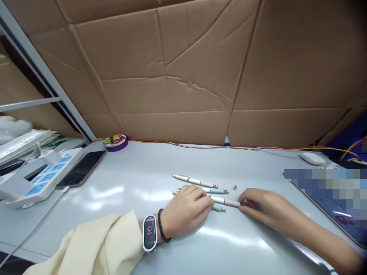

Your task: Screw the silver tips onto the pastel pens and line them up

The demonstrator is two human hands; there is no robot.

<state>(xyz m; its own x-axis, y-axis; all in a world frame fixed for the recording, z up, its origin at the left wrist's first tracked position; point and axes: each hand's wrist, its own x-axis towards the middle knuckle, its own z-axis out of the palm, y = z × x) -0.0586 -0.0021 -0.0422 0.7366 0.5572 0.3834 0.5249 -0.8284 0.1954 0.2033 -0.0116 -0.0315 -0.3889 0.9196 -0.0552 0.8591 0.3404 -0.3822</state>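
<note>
Several pens lie side by side on the grey table. Farthest back is a cream-and-white pen [197,181]; nearer lies a light blue-and-white pen [219,190]. My left hand [186,208] rests over the pens, its curled fingers closed round the white barrel of a pink-and-white pen [223,201]. My right hand [262,204] pinches this pen's pink end between thumb and fingers. A green pen [218,208] shows partly from under my left fingers. Just behind the pink pen sits a small grey piece [234,188], too small to name.
To the left are a black phone [82,168], a white power strip [48,177] and a purple tape roll [116,143]. On the right lie a tablet-like screen [335,210] and a white mouse [312,158]. Cardboard [172,76] stands behind, with thin wires along its foot.
</note>
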